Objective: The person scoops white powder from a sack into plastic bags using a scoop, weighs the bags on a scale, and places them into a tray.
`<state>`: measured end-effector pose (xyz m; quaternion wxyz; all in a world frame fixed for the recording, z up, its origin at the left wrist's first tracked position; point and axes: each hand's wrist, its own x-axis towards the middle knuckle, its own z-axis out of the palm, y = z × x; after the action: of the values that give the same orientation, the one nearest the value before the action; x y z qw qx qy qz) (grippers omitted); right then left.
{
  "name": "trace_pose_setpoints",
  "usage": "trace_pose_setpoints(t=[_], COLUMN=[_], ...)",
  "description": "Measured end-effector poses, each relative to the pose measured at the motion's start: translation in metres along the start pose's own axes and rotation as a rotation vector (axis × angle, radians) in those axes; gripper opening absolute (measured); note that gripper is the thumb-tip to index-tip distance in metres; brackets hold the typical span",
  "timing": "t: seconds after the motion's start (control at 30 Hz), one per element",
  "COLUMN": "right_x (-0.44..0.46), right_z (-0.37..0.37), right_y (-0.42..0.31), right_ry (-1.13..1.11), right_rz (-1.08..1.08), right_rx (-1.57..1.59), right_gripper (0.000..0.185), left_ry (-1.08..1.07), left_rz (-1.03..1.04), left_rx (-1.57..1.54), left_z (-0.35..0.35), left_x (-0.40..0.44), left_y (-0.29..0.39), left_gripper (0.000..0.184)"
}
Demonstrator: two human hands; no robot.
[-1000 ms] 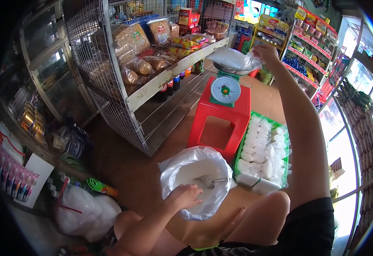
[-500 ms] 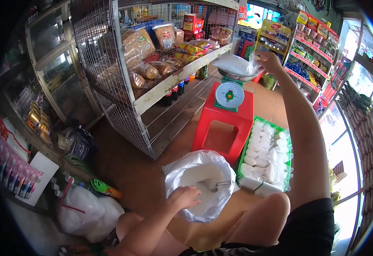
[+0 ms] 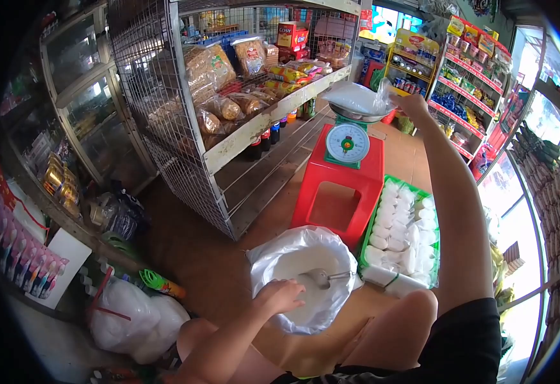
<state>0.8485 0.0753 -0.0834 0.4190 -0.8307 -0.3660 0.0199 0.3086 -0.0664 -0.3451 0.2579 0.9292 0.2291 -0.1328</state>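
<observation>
A clear plastic bag of white grains rests in the metal pan of a green dial scale. My right hand is at the right of the pan, its fingertips closed at the bag's loose upper end. The scale stands on a red plastic stool. My left hand, empty with fingers loosely apart, hovers over the near-left side of a white-lined container. White grains fill it, and a metal scoop lies in them.
A green basket of several filled small white bags sits right of the stool. Behind at left stands a wire shelf with bread. White plastic bags lie at lower left, and snack racks stand at back right.
My right hand has moved slightly right and down beside the bag's upper end. My left hand stays over the container, and the view has shifted slightly.
</observation>
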Motion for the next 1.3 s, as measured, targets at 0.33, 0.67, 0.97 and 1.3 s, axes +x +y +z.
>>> trace_pose_setpoints(t=[0.33, 0.67, 0.97, 1.3], right_x=[0.036, -0.005, -0.026, -0.018], right_z=[0.012, 0.008, 0.005, 0.009], right_y=[0.043, 0.012, 0.005, 0.008], right_ry=[-0.014, 0.098, 0.055, 0.051], right_rz=[0.183, -0.064, 0.19, 0.001], right_rx=[-0.081, -0.04, 0.05, 0.022], right_gripper=[0.036, 0.04, 0.035, 0.04], left_ry=[0.065, 0.025, 0.035, -0.068], left_rz=[0.022, -0.009, 0.005, -0.023], left_rx=[-0.018, -0.016, -0.023, 0.019], left_z=[0.005, 0.002, 0.006, 0.0], left_x=[0.0, 0.002, 0.001, 0.003], left_y=[0.0, 0.004, 0.0, 0.006], left_gripper=[0.044, 0.045, 0.045, 0.049])
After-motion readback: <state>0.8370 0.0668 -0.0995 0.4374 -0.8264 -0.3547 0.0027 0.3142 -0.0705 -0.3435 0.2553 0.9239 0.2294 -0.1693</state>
